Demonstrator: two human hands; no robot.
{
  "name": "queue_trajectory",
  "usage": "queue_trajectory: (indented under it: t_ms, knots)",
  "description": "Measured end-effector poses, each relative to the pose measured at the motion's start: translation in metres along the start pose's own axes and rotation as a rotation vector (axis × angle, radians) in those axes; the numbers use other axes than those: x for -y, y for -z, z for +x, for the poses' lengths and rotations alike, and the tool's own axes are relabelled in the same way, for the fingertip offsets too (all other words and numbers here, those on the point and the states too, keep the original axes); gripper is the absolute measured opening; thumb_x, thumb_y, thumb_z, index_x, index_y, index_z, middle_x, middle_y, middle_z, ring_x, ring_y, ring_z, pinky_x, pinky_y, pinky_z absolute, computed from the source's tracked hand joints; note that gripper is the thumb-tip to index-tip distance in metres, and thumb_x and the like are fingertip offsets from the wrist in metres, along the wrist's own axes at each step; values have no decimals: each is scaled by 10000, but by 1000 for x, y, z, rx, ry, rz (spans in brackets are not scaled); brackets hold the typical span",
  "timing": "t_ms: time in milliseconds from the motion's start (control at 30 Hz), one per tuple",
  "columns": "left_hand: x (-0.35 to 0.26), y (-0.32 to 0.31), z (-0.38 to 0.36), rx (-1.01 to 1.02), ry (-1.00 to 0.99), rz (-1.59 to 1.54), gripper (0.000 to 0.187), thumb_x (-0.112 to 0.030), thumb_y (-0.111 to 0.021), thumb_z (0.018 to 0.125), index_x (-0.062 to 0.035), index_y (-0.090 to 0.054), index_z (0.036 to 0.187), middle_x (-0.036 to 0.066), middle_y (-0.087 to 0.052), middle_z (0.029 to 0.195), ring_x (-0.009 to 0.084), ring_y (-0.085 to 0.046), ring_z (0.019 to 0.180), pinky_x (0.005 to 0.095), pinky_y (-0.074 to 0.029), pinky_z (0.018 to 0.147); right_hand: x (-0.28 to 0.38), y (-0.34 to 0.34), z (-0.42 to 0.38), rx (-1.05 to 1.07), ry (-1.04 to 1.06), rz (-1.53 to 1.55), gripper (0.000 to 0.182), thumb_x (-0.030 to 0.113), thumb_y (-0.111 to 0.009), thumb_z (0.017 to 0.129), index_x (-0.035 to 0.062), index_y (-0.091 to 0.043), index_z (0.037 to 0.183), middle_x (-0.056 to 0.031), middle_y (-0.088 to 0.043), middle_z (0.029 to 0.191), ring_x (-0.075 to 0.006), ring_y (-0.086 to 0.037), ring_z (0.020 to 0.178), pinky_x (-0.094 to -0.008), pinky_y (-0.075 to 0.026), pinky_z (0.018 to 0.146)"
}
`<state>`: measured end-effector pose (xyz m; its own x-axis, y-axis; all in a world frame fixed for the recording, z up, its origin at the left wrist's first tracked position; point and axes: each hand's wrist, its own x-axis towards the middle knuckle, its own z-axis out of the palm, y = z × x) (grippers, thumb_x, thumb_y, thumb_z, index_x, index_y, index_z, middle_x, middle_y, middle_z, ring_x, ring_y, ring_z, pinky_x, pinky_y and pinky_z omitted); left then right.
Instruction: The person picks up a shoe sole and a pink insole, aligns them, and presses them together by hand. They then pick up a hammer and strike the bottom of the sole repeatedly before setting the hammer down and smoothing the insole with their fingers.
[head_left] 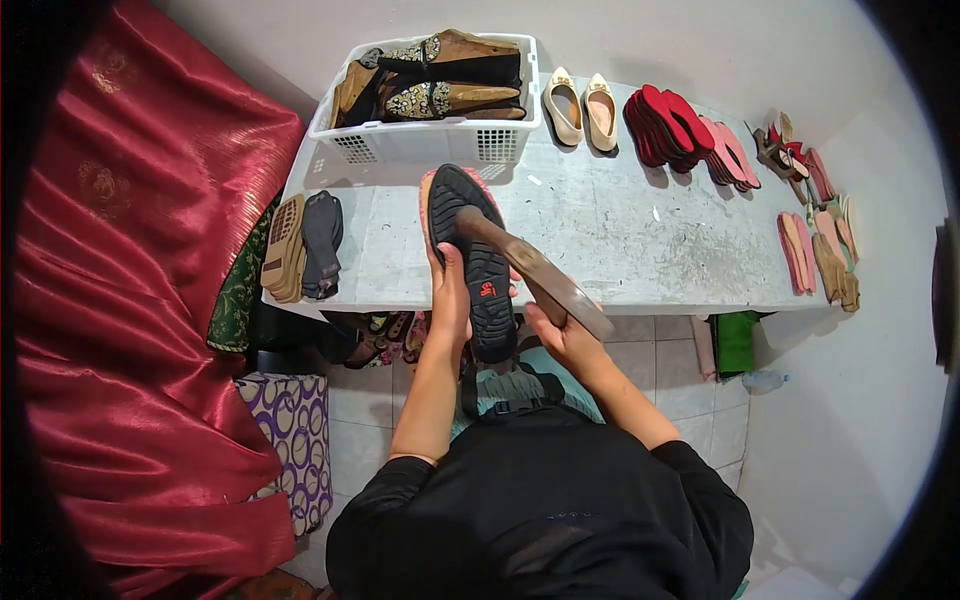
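Shoe (470,255) with a black sole turned up sits over the table's (620,240) near edge, toward its left end, with the left hand (450,290) closed in a grip around its middle. The right hand (560,335) grips a flat brown tool (535,270) whose far end rests on the sole. A white basket (430,140) of embroidered shoes stands at the far left corner. 2 beige flats (582,108) lie along the far edge, red insoles (668,125) just beside them. More soles (302,245) lie at the left edge.
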<state>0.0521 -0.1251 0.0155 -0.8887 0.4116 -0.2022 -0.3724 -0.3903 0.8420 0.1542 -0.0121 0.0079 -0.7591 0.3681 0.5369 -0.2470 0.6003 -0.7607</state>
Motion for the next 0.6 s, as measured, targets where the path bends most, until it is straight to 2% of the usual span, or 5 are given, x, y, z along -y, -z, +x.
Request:
queue_trajectory:
  t_ms: [133, 200, 367, 467, 600]
  knots:
    - [5, 0, 1, 80, -47, 24, 600, -583, -342, 887, -80, -317, 1214, 136, -599, 828, 207, -631, 622, 291, -538, 488, -10, -5, 8, 72, -56, -83, 245, 182, -695, 755, 49, -567, 916, -130, -607, 699, -281, -622, 603, -320, -470, 525]
    - [12, -2, 0, 125, -78, -17, 603, -581, -343, 888, -84, -308, 1227, 133, -600, 827, 210, -630, 615, 290, -541, 497, -16, -16, 6, -76, -78, 214, 261, 211, -698, 767, 52, -563, 925, -116, -618, 701, -245, -642, 626, -309, -469, 523]
    - [8, -7, -4, 8, -2, 45, 605, -580, -332, 890, -86, -280, 1237, 132, -591, 837, 210, -629, 621, 300, -547, 508, -5, 0, 28, 45, -142, 44, 213, 166, -663, 805, 38, -571, 947, -105, -602, 678, -164, -612, 508, -273, -469, 495]
    - [13, 1, 1, 182, -11, -4, 616, -578, -337, 888, -102, -231, 1265, 129, -585, 850, 209, -631, 630, 310, -553, 511, 11, -1, 25, -105, -26, 105, 245, 218, -667, 808, 44, -557, 940, -111, -619, 687, -165, -624, 520, -283, -467, 482]
    - [3, -13, -9, -36, -42, 79, 605, -590, -330, 883, -73, -297, 1196, 130, -582, 837, 217, -631, 627, 312, -552, 511, 3, 7, 21, 68, -70, -121, 230, 148, -694, 763, 39, -564, 918, -108, -621, 706, -230, -644, 618, -291, -476, 532]
